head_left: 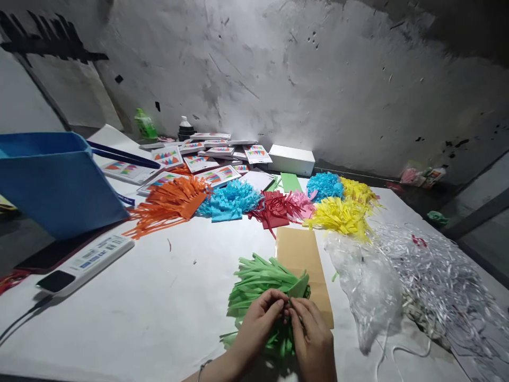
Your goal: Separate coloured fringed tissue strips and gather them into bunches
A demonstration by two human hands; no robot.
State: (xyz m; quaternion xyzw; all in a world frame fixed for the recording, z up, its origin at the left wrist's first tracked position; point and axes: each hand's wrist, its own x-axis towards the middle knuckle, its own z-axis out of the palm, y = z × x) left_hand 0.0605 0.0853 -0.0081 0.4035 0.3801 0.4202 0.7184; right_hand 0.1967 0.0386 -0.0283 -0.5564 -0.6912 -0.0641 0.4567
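Observation:
Green paper fringe tassels [254, 281] lie bunched on the white table near its front. Over them, my left hand [266, 313] and my right hand [310, 323] meet fingertip to fingertip. Both hands pinch at a twisted part of the green paper, and its exact shape is hidden by the fingers. A brown paper envelope [298, 244] lies flat behind and to the right, partly beneath the green fringe.
Orange [175, 199], light blue [233, 199], red [276, 207] and yellow [342, 215] fringe bundles line the back. White shredded strips [445, 286] and a clear plastic bag [369, 286] lie right. A blue box [59, 185] and power bank [91, 262] stand left; printed packs [218, 175] are behind.

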